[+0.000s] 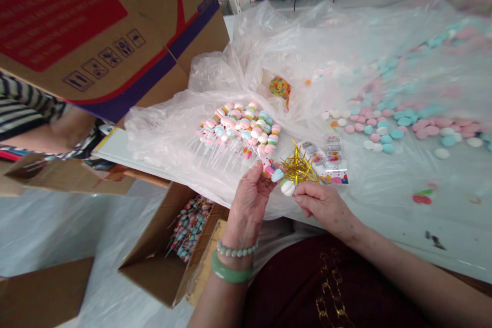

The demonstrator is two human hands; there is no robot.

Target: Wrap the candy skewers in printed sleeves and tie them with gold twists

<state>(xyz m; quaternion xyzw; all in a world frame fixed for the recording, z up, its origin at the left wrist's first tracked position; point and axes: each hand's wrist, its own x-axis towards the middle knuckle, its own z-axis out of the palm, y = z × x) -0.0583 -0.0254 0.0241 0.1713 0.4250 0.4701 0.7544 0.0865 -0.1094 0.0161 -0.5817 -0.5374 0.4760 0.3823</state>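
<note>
My left hand (248, 204) is closed around a small wrapped candy skewer (273, 171) with pink, blue and white pieces. My right hand (321, 204) pinches the white lower end of that candy (287, 187), right below a bunch of gold twist ties (299, 168). A pile of pastel candy skewers (240, 125) lies on clear plastic sheeting (169, 133) just beyond my hands. Small printed clear bags (329, 164) lie to the right of the gold ties.
Loose pink, blue and white candies (388, 128) spread over the table (453, 225) at right. A large cardboard box (103, 31) looms upper left, above another person's striped sleeve (23, 107). An open box of finished skewers (188, 228) sits on the floor.
</note>
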